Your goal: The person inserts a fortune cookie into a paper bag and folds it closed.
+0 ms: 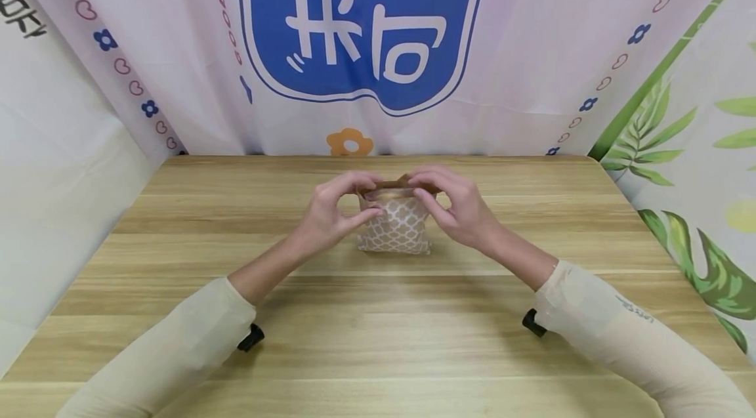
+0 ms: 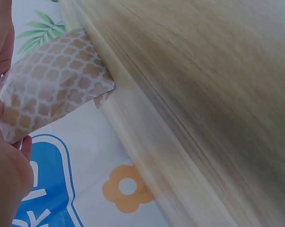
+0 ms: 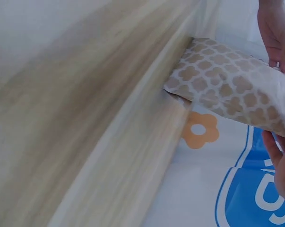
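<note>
A small brown bag (image 1: 394, 228) with a white lattice pattern stands on the table, its top edge spread apart. My left hand (image 1: 339, 205) pinches the top left corner between thumb and fingers. On the other side, my right hand (image 1: 451, 201) grips the top right corner the same way. The patterned side of the bag (image 2: 57, 78) fills much of the left wrist view, with part of the left hand (image 2: 10, 165) at its rim. In the right wrist view the bag (image 3: 227, 82) reaches from the table to the right hand (image 3: 284, 165). What lies inside is hidden.
The wood-grain table (image 1: 378, 333) spreads around the bag. Behind its far edge hangs a pale cloth (image 1: 531, 77) with a blue sign and an orange flower (image 1: 350, 142). Leaf-printed cloth (image 1: 679, 142) hangs at the right. Black wrist pieces (image 1: 251, 338) sit under the sleeves.
</note>
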The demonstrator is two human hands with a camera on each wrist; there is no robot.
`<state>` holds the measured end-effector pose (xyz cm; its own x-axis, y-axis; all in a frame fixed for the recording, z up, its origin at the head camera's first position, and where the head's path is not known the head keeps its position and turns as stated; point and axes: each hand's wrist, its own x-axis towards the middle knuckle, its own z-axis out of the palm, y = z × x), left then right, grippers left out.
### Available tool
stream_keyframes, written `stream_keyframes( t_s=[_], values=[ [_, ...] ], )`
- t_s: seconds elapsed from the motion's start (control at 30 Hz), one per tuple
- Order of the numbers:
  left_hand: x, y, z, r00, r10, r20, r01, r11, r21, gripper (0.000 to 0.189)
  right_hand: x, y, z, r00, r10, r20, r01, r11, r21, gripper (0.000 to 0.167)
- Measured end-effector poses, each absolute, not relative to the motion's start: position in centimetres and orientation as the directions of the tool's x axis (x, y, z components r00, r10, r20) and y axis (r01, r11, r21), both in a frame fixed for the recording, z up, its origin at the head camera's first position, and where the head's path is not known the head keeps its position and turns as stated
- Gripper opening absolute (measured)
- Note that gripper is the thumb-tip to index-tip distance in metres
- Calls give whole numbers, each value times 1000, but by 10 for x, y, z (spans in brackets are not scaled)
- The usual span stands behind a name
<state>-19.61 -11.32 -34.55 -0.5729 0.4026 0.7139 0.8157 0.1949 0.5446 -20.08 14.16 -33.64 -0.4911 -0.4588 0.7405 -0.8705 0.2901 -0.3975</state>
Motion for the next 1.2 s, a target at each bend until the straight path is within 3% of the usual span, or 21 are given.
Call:
stream_keyframes(
  t_s=[0.27, 0.43, 0.53, 0.9, 1.0, 1.2],
  values=[
    [-197, -116, -346, -568, 406, 716, 821, 218, 528, 45, -198, 139, -324, -568, -432, 701, -823, 329, -464, 5],
    [-197, -115, -344, -572, 401, 715, 819, 232, 525, 49, -196, 137, -319, -662, -390, 640, -750, 334, -572, 7],
    [-197, -115, -343, -568, 405, 716, 822, 231, 521, 49, -195, 137, -317, -682, -389, 619, -731, 344, -589, 7],
    [-197, -116, -343, -539, 438, 720, 842, 259, 473, 40, -194, 137, -312, -639, -447, 626, -768, 409, -493, 7],
    [-197, -116, -343, -539, 442, 717, 842, 260, 472, 44, -195, 138, -313, -582, -470, 663, -812, 383, -441, 11],
    [-195, -116, -341, -537, 459, 708, 843, 255, 473, 40, -199, 145, -315, -406, -569, 715, -913, 293, -285, 20]
  ],
)
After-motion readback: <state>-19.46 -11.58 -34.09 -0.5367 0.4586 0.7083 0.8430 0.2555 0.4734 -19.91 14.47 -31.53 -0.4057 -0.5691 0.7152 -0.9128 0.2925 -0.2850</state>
